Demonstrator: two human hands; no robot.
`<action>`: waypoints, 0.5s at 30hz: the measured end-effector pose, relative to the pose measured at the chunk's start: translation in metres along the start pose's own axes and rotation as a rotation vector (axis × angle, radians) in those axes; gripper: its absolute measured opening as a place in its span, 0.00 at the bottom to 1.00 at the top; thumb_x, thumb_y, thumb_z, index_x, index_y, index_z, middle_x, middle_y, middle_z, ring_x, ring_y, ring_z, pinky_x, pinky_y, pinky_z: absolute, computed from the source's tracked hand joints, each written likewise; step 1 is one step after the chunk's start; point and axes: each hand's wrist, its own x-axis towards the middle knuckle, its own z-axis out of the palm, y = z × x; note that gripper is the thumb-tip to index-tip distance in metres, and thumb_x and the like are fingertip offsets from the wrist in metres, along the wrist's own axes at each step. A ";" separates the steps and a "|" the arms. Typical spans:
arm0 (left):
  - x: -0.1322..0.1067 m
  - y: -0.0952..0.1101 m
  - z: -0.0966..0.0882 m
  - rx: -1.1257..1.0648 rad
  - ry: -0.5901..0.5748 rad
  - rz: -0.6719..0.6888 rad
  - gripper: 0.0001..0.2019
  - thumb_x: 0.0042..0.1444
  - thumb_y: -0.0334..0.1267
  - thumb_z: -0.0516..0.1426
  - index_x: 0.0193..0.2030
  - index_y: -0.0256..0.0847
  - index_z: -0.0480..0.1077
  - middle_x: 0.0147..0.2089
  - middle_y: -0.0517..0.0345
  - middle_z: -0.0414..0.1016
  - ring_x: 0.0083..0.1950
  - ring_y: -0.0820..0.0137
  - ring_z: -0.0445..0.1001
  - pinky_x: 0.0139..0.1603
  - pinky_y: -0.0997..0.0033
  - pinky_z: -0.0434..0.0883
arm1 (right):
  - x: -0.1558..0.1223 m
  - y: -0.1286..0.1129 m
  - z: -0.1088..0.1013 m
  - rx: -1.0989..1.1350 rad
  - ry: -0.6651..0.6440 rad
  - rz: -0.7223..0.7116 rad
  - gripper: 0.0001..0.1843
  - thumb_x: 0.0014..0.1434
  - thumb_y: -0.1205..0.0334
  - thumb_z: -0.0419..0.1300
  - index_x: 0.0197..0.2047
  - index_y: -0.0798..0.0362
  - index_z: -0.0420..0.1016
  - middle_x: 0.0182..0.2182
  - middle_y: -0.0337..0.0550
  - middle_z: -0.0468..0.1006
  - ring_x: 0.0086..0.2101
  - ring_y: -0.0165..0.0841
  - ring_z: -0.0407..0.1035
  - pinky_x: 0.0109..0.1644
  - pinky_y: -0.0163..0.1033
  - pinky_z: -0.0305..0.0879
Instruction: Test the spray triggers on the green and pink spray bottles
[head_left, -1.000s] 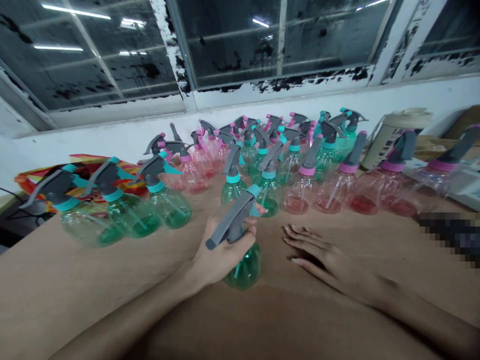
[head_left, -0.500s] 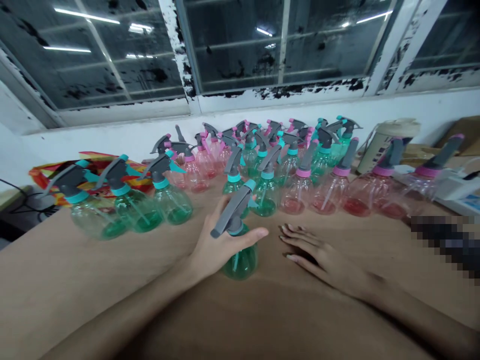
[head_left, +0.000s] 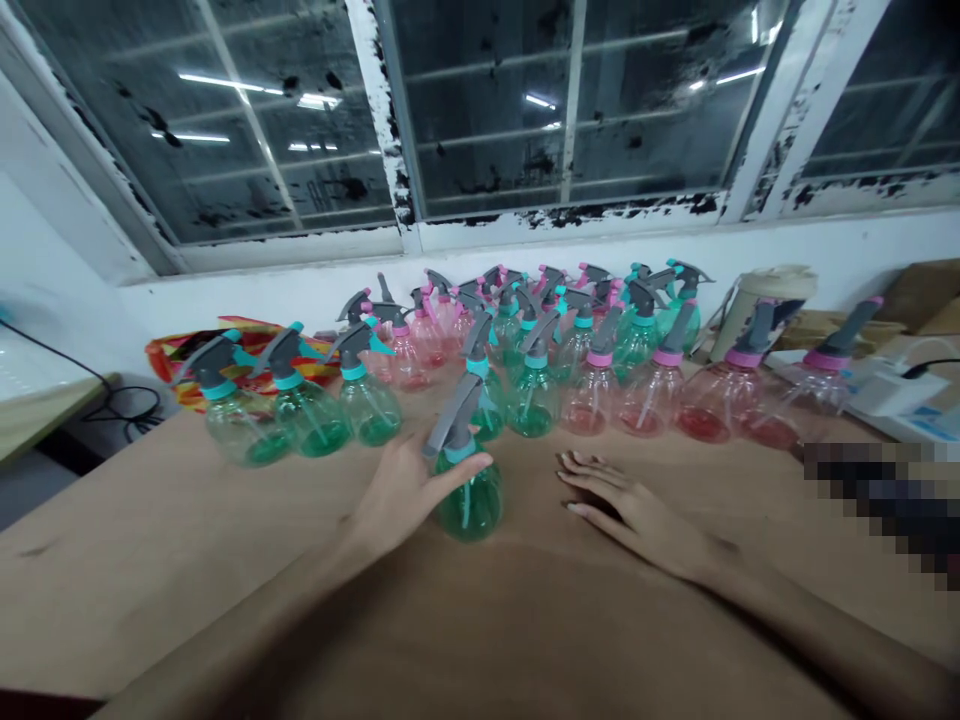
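Note:
A green spray bottle [head_left: 466, 497] with a grey trigger head and a teal collar stands upright on the brown table [head_left: 225, 560]. My left hand [head_left: 401, 490] curls loosely round its neck, thumb across the front. My right hand [head_left: 637, 510] lies flat on the table just right of the bottle, fingers stretched out and holding nothing. Behind them stand several more spray bottles: a row of green ones [head_left: 304, 415] at the left, green ones [head_left: 534, 400] in the middle and pink ones [head_left: 660, 395] to the right.
A red and yellow bag [head_left: 176, 355] lies at the back left. A beige jug [head_left: 757, 300] and a white power strip [head_left: 892, 385] are at the back right. A black cable [head_left: 120, 405] hangs off the left edge. A window wall runs behind.
My left hand has loosened from a firm grip on the bottle's neck to a looser hold. The bottle now stands on the table. The view has shifted left; the right hand stays flat.

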 end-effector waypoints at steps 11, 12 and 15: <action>0.043 -0.064 -0.020 0.258 0.298 -0.139 0.17 0.53 0.52 0.56 0.26 0.39 0.67 0.19 0.64 0.61 0.25 0.68 0.67 0.25 0.72 0.60 | 0.000 -0.002 0.001 -0.025 0.001 0.019 0.25 0.63 0.48 0.49 0.60 0.48 0.63 0.62 0.43 0.62 0.61 0.38 0.53 0.65 0.54 0.50; 0.049 -0.066 -0.018 0.252 0.299 -0.132 0.16 0.53 0.51 0.55 0.27 0.39 0.67 0.19 0.63 0.62 0.27 0.67 0.68 0.26 0.72 0.61 | 0.000 -0.003 0.001 -0.022 0.008 0.019 0.25 0.63 0.48 0.49 0.60 0.48 0.63 0.61 0.43 0.63 0.61 0.38 0.54 0.65 0.54 0.50; 0.064 -0.073 -0.012 0.228 0.300 -0.117 0.16 0.54 0.51 0.56 0.34 0.38 0.69 0.22 0.60 0.67 0.32 0.63 0.72 0.30 0.70 0.64 | 0.001 -0.006 -0.002 -0.007 0.013 0.027 0.24 0.62 0.48 0.50 0.59 0.46 0.65 0.61 0.42 0.64 0.61 0.39 0.55 0.64 0.55 0.52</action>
